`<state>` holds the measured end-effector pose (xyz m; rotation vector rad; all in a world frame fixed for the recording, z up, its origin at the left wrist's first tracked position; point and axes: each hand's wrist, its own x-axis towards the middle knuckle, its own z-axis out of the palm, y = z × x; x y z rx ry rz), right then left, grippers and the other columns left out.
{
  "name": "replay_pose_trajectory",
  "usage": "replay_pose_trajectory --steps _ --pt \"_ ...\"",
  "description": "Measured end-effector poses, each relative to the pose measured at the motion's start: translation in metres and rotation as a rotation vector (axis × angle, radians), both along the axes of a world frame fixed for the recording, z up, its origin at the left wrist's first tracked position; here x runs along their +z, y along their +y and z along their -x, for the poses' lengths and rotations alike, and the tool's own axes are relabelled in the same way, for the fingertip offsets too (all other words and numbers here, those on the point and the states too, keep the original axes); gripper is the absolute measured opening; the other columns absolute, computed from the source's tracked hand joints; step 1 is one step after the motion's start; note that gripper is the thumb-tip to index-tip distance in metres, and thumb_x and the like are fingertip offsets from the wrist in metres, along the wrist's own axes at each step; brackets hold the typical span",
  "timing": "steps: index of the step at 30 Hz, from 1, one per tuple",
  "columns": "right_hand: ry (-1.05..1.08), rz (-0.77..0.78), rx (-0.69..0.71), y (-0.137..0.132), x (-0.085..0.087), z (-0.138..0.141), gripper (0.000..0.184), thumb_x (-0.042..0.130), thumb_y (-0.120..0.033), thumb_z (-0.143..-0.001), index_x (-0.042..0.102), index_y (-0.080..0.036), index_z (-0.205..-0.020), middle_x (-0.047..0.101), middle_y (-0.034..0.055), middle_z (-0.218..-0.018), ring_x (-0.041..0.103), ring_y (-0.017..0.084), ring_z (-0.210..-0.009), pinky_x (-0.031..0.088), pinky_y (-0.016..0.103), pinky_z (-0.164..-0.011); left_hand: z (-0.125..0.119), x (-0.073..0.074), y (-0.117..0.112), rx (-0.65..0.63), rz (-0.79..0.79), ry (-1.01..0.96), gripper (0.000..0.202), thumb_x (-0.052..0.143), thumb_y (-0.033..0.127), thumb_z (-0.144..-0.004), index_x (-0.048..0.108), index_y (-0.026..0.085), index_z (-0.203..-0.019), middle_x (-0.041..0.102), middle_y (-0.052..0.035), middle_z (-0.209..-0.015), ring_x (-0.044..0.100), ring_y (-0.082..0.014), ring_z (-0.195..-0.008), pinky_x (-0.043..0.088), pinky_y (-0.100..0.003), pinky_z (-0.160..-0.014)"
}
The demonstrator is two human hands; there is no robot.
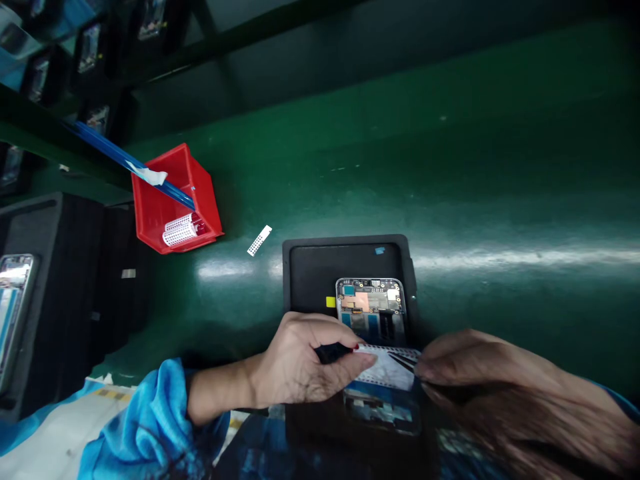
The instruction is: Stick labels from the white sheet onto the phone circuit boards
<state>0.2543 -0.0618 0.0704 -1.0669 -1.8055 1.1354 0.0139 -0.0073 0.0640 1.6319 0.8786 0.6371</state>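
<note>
Between the thumb and index finger of my left hand (310, 357) is a white sticker sheet (383, 369) with rows of small dark marks along its edges. My right hand (470, 367) grips a pair of dark tweezers (403, 361), their tips against the sheet's face. Beneath the sheet, an opened phone (373, 300) with its circuit board showing lies in a black foam tray (345, 241). The sheet and my hands cover the phone's lower part. Beside the phone is a small yellow tab (331, 302).
A red bin (205, 190) at the left holds rolled dotted sheets (180, 230), with a blue bar (113, 150) crossing it. A white dotted strip (259, 241) lies on the green table (475, 173). Another black tray (75, 267) stands at far left; several phones in trays fill the upper left.
</note>
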Motion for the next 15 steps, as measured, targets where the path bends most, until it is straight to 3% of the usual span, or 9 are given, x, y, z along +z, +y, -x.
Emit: replay_pose_trajectory --steps 2,7,13,15 --pt "-0.003 0.006 -0.051 -0.002 0.002 0.002 0.022 0.052 -0.045 -0.096 0.065 -0.034 -0.081 0.072 0.0029 -0.085 0.073 0.017 -0.075 0.062 0.017 -0.066 0.000 0.000 -0.001 0.005 -0.006 0.005 0.016 0.076 0.023 -0.081 0.074 0.009 -0.072 0.076 -0.0122 -0.065 0.069 -0.0168 -0.052 0.053 -0.022 -0.049" --pt "-0.003 0.036 -0.020 -0.011 -0.004 0.003 0.031 0.044 -0.045 -0.098 0.068 -0.036 -0.081 0.072 0.0044 -0.088 0.073 0.019 -0.075 0.062 0.020 -0.061 0.002 -0.003 -0.001 0.014 -0.005 0.014 0.014 0.077 0.024 -0.080 0.074 0.012 -0.074 0.077 -0.0111 -0.066 0.070 -0.0175 -0.053 0.056 -0.023 -0.049" --pt "0.044 0.040 -0.052 0.001 0.001 0.004 0.033 0.046 -0.045 -0.098 0.067 -0.035 -0.075 0.074 0.0016 -0.082 0.074 0.016 -0.068 0.061 0.016 -0.060 0.001 -0.003 -0.001 0.011 -0.018 -0.006 0.015 0.077 0.023 -0.080 0.073 0.011 -0.072 0.076 -0.0108 -0.064 0.069 -0.0166 -0.051 0.054 -0.021 -0.049" --pt "0.040 0.054 0.009 0.000 0.001 0.001 0.032 0.046 -0.045 -0.097 0.069 -0.036 -0.077 0.074 0.0020 -0.084 0.075 0.017 -0.070 0.061 0.016 -0.060 0.001 -0.003 -0.001 0.008 -0.022 -0.008 0.015 0.076 0.022 -0.081 0.073 0.011 -0.072 0.076 -0.0111 -0.064 0.069 -0.0165 -0.052 0.054 -0.021 -0.049"
